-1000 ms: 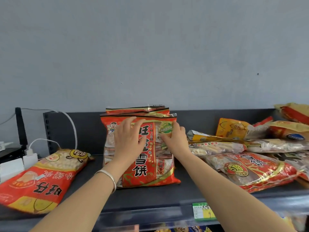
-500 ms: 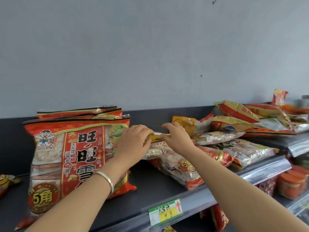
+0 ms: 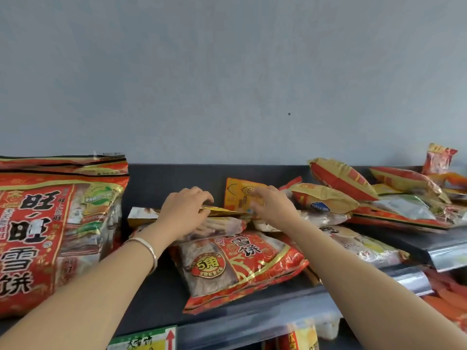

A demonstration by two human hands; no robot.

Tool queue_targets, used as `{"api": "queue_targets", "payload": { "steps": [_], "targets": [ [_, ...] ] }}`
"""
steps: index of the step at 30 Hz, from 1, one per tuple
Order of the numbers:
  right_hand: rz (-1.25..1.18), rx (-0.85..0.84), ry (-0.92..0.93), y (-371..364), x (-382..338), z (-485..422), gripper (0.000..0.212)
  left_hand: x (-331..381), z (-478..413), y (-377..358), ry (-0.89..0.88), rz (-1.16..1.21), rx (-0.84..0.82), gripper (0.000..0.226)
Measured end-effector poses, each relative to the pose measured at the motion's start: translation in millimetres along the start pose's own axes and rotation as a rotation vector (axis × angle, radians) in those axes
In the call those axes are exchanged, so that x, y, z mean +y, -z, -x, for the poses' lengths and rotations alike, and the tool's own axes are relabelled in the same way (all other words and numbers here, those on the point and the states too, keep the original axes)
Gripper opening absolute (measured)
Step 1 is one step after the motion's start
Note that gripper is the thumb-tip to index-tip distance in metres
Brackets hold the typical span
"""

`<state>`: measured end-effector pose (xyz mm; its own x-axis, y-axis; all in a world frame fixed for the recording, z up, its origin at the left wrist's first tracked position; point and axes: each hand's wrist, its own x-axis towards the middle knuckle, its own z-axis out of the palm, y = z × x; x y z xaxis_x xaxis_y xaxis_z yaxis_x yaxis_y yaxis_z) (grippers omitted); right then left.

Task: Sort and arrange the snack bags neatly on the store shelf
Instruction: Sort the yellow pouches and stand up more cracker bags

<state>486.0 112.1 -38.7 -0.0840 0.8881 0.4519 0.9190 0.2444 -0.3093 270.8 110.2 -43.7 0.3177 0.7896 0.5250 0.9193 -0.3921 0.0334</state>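
Note:
A long snack bag with a yellow sealed edge [image 3: 222,211] and a clear body lies on top of a flat red rice-cracker bag [image 3: 240,266] in the middle of the dark shelf [image 3: 156,299]. My left hand [image 3: 184,213], with a silver bracelet on the wrist, curls its fingers over the yellow edge at the bag's left part. At the right end of that edge my right hand [image 3: 274,207] grips with blurred fingertips. Large red rice-cracker bags [image 3: 50,236] stand upright in a row at the left.
A yellow bag [image 3: 237,195] leans on the back panel behind my hands. Several red and yellow bags [image 3: 333,183] lie jumbled to the right, spilling onto the neighbouring shelf [image 3: 442,251]. A green and yellow price tag [image 3: 144,342] sits on the shelf's front rail. Orange packs [image 3: 449,299] fill the lower shelf.
Both hands left the upright red bag and moved right to the yellow-edged bag on the pile. The view swung right, so the upright bags now sit at the left edge.

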Motion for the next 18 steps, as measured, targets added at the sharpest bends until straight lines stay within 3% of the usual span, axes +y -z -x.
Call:
{"api": "queue_targets", "payload": {
  "steps": [9,18],
  "targets": [
    [0.147,-0.176,0.157,-18.6,17.7,-39.3,0.040,-4.6,-29.3,-14.3,0.098,-0.078,-0.169,0.031],
    [0.404,-0.255,0.150,-41.1,1.9,-69.7,0.024,-23.7,-55.7,-18.5,0.107,0.037,-0.232,0.032]
  ]
}}
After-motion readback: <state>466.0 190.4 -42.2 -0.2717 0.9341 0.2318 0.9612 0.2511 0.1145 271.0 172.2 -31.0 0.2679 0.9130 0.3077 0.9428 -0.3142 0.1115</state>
